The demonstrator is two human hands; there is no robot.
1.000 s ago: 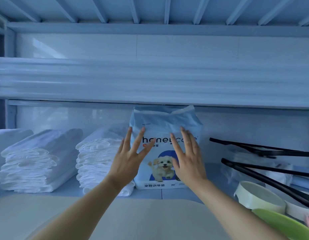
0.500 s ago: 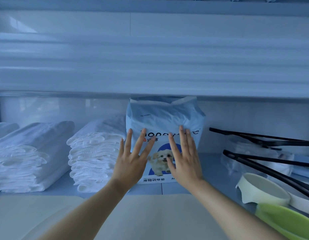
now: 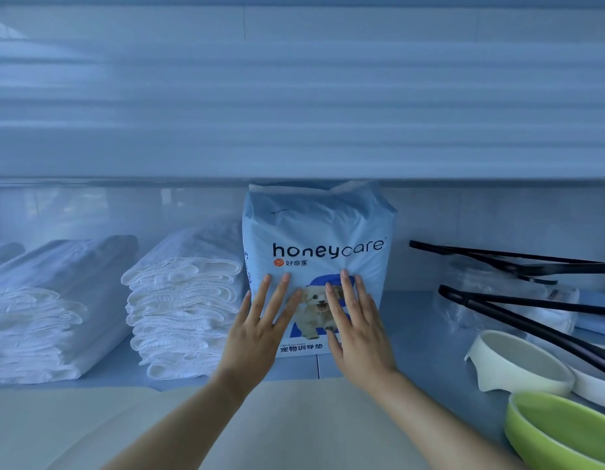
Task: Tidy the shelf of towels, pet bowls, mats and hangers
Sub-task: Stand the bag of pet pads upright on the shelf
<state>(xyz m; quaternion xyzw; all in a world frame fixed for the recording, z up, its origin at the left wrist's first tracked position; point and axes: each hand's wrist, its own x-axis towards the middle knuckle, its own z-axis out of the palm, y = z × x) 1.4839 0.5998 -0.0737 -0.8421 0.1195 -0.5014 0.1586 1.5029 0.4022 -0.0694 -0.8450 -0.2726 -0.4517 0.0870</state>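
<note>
A light blue pack of pet training pads (image 3: 314, 228), printed "honeycare" with a puppy picture, stands upright at the middle of the shelf. My left hand (image 3: 257, 330) and my right hand (image 3: 358, 330) are both spread flat with straight fingers in front of its lower face, fingertips at the pack. Two stacks of folded white towels (image 3: 185, 296) (image 3: 53, 307) lie to its left. Black hangers (image 3: 518, 300) lie to the right, above a white pet bowl (image 3: 518, 364) and a green pet bowl (image 3: 562, 432).
The upper shelf board (image 3: 294, 106) hangs low just above the pack's top. A beige mat (image 3: 90, 425) covers the front of the shelf under my forearms. Clear plastic packaging (image 3: 480, 293) lies behind the hangers. A second white bowl's rim (image 3: 596, 385) shows at the right.
Both hands have slid down the front of the pack, uncovering the "honeycare" lettering. The camera has tilted lower and come closer. The pack has stayed upright in place.
</note>
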